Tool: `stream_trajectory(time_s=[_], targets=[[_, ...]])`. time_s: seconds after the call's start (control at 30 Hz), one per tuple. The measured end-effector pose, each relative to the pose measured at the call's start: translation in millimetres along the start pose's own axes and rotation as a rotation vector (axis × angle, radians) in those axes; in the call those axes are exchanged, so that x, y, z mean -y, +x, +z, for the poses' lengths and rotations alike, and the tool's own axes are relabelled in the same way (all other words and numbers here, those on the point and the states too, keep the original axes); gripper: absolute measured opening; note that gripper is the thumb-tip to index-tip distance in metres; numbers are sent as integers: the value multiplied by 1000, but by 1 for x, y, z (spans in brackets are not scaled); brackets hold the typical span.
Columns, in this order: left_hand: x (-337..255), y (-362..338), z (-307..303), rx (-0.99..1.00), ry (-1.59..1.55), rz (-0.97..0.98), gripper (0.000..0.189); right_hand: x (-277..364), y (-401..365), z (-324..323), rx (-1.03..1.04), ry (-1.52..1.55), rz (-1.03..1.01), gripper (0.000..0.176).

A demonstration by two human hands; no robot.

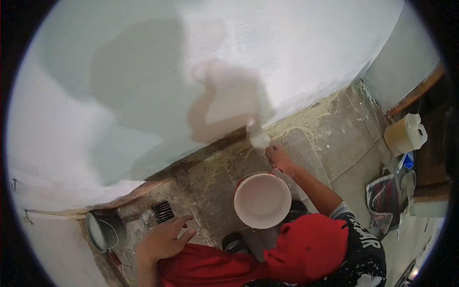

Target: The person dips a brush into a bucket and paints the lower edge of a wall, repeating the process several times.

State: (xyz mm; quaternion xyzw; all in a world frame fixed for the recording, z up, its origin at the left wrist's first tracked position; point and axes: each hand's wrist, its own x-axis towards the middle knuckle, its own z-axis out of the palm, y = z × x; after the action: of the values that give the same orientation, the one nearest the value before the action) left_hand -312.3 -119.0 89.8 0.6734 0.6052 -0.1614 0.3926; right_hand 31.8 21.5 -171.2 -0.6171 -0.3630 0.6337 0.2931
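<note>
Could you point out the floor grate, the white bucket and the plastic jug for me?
Floor grate [163,211]: head view, middle of its dark slats.
White bucket [263,221]: head view, inner wall, on the wearer's side.
Plastic jug [398,137]: head view, its yellowish side.

Above the floor grate [163,212] rises a pale wall [315,52], brightly lit and crossed by soft shadows [138,67]. Worn, yellow-stained floor tiles [334,122] spread right of the grate; farther right, a wooden edge [417,91] borders a greyish panel [406,57].
</note>
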Motion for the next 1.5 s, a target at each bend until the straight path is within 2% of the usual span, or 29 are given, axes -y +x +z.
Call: stream_trajectory(time_s=[0.03, 0.1, 0.23, 0.3, 0.43, 0.5, 0.53, 0.6, 0.7, 0.83, 1.0, 1.13, 1.2, 1.33, 1.4, 1.43, 1.5], targets=[[0, 0, -1, 1, 2, 0, 54, 4, 1, 0, -1, 2, 0, 32], [0, 1, 0, 4, 23, 2, 54, 11, 4, 2, -93, 135, -210, 30], [1, 5, 0, 8, 14, 26, 52, 48, -33, -4, -75, 263, -351, 27], [2, 6, 0, 1, 8, 44, 51, 53, -38, -16, -87, 155, -623, 24], [-4, 2, -6, 4, -21, 42, 49, 40, -21, -20, -13, 183, -557, 24], [-6, 1, -5, 23, -17, 13, 48, 23, -9, -12, -28, 120, -321, 28], [-8, 2, -5, 27, -16, 11, 48, 9, 2, -12, -29, 122, -316, 28], [-12, 0, -7, 94, -28, -69, 52, -16, 17, -13, 26, 43, -68, 32], [-21, 1, -7, 102, -29, -131, 52, -32, 15, -17, 34, -88, -143, 34], [-31, -6, 1, 15, 22, -157, 46, -32, 5, -21, -44, -93, -87, 35], [-50, -18, 0, 5, -37, -339, 47, -39, 11, -27, -83, -155, -85, 39], [-54, -31, 8, 4, -56, -434, 45, -64, 37, -21, -1, -192, -50, 43], [-56, -38, 13, 8, -62, -526, 44, -88, 55, -7, -223, -366, -342, 35], [-71, -42, 15, -2, -130, -572, 44, -100, 65, 7, -235, -351, -283, 36], [-73, -41, 16, 10, -191, -579, 44, -101, 72, 10, -206, -210, -150, 37], [-72, -40, 18, 12, -188, -589, 44, -88, 67, 8, -198, -205, -146, 37], [-69, -34, 20, 7, -132, -520, 45, -65, 60, -1, -65, -129, -102, 37]])
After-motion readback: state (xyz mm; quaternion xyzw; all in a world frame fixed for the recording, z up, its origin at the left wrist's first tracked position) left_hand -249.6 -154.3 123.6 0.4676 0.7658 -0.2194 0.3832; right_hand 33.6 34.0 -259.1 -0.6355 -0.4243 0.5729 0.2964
